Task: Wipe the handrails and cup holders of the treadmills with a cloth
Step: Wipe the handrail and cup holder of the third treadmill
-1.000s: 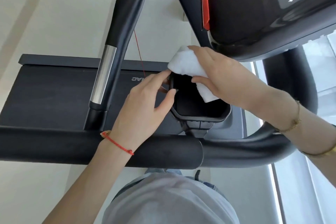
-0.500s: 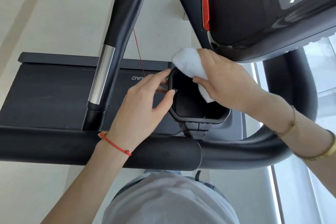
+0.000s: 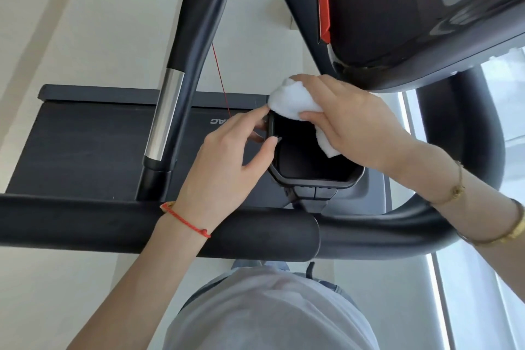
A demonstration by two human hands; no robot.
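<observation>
My right hand (image 3: 349,122) grips the white cloth (image 3: 292,104) on the black plastic cup holder's (image 3: 312,179) far rim; my left hand (image 3: 227,159) pinches its left edge. Next, I'd sweep inside.

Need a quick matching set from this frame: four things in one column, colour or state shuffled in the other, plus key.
Things:
1. cloth
2. cup holder
3. left hand
4. handrail

States:
A. black, horizontal, nearest the person
B. white, bunched, gripped by the right hand
C. wears a red string bracelet, fingers on the holder's left rim
D. dark, cloth against its far rim

Pairs: 1-B, 2-D, 3-C, 4-A
</observation>
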